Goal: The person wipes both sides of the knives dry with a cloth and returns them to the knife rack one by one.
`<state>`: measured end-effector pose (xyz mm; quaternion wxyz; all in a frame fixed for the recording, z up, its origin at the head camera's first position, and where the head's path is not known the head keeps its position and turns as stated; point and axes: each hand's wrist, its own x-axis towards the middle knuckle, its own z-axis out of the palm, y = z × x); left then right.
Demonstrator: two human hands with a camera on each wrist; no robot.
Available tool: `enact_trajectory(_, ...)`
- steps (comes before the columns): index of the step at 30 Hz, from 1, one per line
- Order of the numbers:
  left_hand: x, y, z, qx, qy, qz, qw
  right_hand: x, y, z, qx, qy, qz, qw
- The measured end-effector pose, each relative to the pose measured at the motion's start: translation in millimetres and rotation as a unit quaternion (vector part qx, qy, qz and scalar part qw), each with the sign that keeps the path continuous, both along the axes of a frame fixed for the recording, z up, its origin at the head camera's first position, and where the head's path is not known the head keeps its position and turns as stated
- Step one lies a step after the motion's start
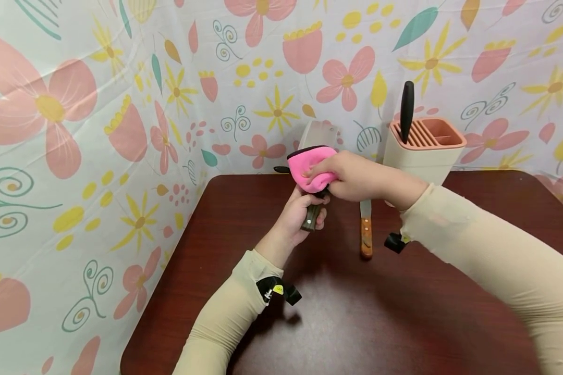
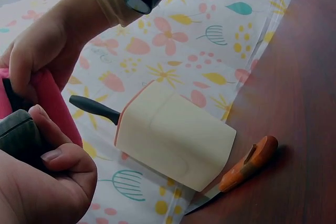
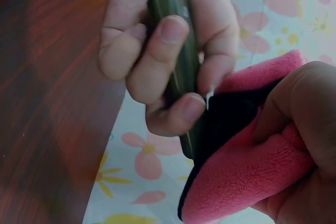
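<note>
One knife [image 1: 406,111] in holder [image 1: 415,160], left hand [image 1: 293,219] gripping cleaver [image 1: 318,134], right hand [image 1: 360,177] clutching cloth [image 1: 304,164]

Head view looks forward and down past left hand [image 1: 291,216] and right hand [image 1: 358,176]; wrist views, closer, face across them, sharing the pink cloth [image 3: 249,177].

A cleaver [image 1: 319,134], its broad silvery blade tilted up and away, is held by its dark greenish handle (a pale rivet shows near the butt) in the left hand [image 1: 292,217]. A fluffy pink cloth [image 1: 304,165] with black edging, bunched in the right hand [image 1: 358,176], covers the blade's lower part.
</note>
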<state>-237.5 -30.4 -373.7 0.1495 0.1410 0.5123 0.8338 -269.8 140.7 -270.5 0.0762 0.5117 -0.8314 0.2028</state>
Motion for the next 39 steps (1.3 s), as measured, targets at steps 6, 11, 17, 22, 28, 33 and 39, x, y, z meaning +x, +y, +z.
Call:
enact_trajectory(6, -1.6, -3.0, 1.1, -0.009, -0.002, 0.005, 0.9999, 1.8, 13, 14.4, -0.025, -0.050, -0.032, 0.9979)
enact_trajectory(11, -3.1, -5.2, 3.0, -0.023, -0.014, 0.026, 0.9993, 1.6, 25, 36.2, -0.057, -0.063, -0.075, 0.9936)
enact_trajectory(17, -2.6, -5.5, 4.6, -0.026, -0.007, 0.010, 0.9996, -11.8, 33, 69.0, -0.115, -0.054, -0.166, 0.9779)
enact_trajectory(22, -0.2, -4.4, 5.6, -0.038, 0.000, 0.005, 0.9993, -38.2, 27, 83.2, -0.199, -0.041, -0.216, 0.9549)
enact_trajectory(28, 4.2, -1.9, 8.6, -0.041, 0.009, -0.002, 0.9991, -69.7, 14, 71.9, -0.236, -0.003, -0.255, 0.9376)
enact_trajectory(33, 5.6, 1.3, 9.5, -0.056, 0.028, 0.006, 0.9980, -87.8, 2, 45.7, -0.181, -0.044, -0.271, 0.9443)
enact_trajectory(39, 7.1, 5.0, 8.5, -0.063, 0.030, 0.012, 0.9975, -94.4, -10, 14.6, -0.087, -0.099, -0.255, 0.9581)
